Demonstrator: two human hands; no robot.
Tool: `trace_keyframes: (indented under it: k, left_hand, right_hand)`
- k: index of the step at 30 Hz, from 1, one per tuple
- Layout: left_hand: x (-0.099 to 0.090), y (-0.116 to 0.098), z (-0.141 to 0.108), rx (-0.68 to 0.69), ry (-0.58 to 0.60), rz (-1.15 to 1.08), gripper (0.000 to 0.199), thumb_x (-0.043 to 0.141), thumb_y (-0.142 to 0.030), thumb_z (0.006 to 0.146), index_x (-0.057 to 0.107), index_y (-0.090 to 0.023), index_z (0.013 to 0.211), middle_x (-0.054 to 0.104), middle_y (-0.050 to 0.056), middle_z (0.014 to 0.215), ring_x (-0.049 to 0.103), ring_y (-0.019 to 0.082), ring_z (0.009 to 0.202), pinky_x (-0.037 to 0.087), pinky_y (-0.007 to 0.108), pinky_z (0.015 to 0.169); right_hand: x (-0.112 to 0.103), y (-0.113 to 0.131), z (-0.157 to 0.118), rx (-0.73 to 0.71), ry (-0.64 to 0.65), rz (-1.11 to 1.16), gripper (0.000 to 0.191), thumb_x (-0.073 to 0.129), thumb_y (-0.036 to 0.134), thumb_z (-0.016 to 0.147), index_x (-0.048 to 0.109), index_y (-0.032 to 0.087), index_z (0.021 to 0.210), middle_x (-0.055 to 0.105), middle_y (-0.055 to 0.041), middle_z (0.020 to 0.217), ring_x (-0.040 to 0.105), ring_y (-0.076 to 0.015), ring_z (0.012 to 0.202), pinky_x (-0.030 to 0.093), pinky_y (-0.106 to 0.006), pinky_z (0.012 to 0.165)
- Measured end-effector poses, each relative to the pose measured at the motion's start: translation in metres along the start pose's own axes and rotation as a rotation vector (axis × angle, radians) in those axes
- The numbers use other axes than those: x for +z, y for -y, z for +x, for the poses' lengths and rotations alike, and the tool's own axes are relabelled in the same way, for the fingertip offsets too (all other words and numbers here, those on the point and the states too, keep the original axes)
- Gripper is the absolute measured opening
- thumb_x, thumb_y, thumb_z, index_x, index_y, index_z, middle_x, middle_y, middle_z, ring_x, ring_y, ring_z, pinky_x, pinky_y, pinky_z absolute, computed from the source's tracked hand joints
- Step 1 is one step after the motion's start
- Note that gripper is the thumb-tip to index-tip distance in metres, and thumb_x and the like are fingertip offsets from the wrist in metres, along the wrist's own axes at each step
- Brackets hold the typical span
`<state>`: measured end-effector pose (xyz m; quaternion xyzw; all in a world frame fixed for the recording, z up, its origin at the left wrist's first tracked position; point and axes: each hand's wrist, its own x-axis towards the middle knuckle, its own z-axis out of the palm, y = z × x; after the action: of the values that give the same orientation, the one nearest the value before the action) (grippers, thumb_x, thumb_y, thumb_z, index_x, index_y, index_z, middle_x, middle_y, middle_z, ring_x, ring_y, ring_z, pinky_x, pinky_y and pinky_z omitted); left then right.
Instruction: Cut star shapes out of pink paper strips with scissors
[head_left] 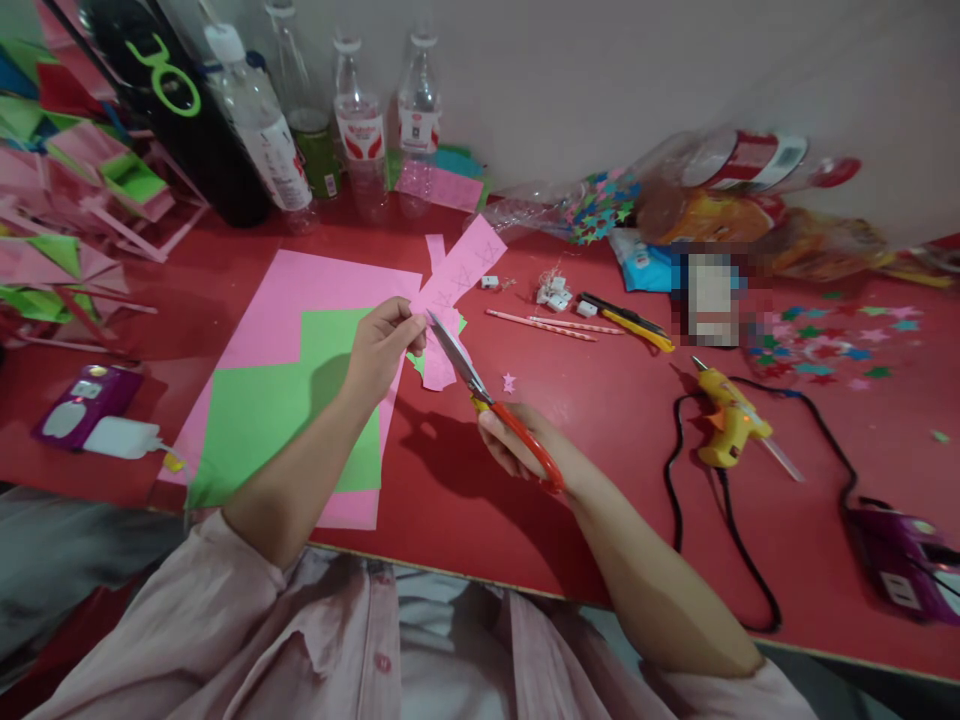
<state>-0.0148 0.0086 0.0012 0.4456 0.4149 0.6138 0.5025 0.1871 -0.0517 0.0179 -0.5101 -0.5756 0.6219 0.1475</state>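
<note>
A pink paper strip [466, 262] with stars drawn on it is pinched in my left hand [384, 348]. My right hand [517, 445] is wrapped round the handles of red-handled scissors [471, 375], whose blade tips point up-left at the strip's lower end, close to my left fingers. The blades look nearly together. Below the strip lie pink and green paper scraps [439, 368], and a small pink star [509, 383] rests on the table to the right of the blades. Large green paper [292, 430] and pink paper [262, 310] lie under my left forearm.
Upright bottles [360, 140] and a black cylinder [187, 130] stand along the back. Striped sticks [562, 326], a yellow-handled cutter [637, 325], a yellow glue gun [724, 415] with its cable and scattered stars [825, 345] lie right. Folded paper pieces [97, 190] are piled at left.
</note>
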Motion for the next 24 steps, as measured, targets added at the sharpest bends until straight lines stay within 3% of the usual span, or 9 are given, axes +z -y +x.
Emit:
trace_keyframes:
  k: [24]
  left_hand:
    - [-0.0001, -0.0003, -0.0018, -0.041, 0.02, -0.024, 0.016, 0.063, -0.023, 0.072, 0.053, -0.018, 0.061, 0.057, -0.004, 0.05, 0.05, 0.005, 0.047, 0.041, 0.019, 0.048]
  right_hand:
    - [0.0003, -0.0017, 0.0024, -0.013, 0.008, 0.001, 0.046, 0.044, 0.062, 0.084, 0.043, 0.02, 0.064, 0.041, 0.0068, 0.037, 0.033, -0.0055, 0.029, 0.025, -0.017, 0.031]
